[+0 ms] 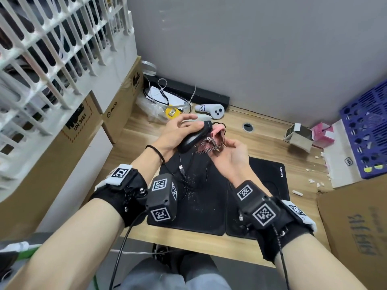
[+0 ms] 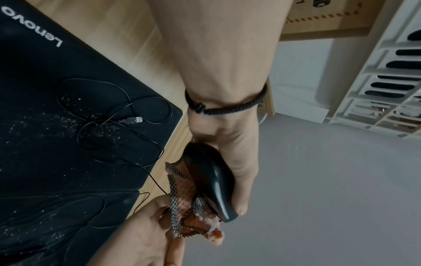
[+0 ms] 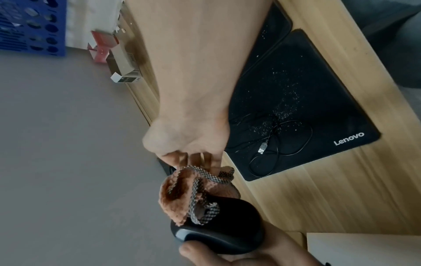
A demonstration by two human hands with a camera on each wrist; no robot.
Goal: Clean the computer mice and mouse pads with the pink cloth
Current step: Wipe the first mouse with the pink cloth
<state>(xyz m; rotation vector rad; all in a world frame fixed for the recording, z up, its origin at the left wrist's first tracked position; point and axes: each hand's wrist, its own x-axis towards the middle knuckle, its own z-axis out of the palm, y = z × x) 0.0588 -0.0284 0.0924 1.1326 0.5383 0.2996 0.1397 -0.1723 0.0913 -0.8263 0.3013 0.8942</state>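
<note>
Head view: two black mouse pads (image 1: 188,206) lie at the desk's (image 1: 261,139) near edge, a loose cable (image 1: 184,174) on them. Above — left hand (image 1: 176,132) grips black mouse (image 1: 194,137); right hand (image 1: 232,151) presses bunched pink cloth (image 1: 211,139) against it. White controller (image 1: 211,110) lies at the far edge.

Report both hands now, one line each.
Left hand: grips the black wired mouse.
Right hand: holds the pink cloth against the mouse.

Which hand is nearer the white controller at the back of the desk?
Left. The left hand, gripping the black mouse, sits just in front of the white controller. The right hand, holding the pink cloth, is lower and further off.
</note>
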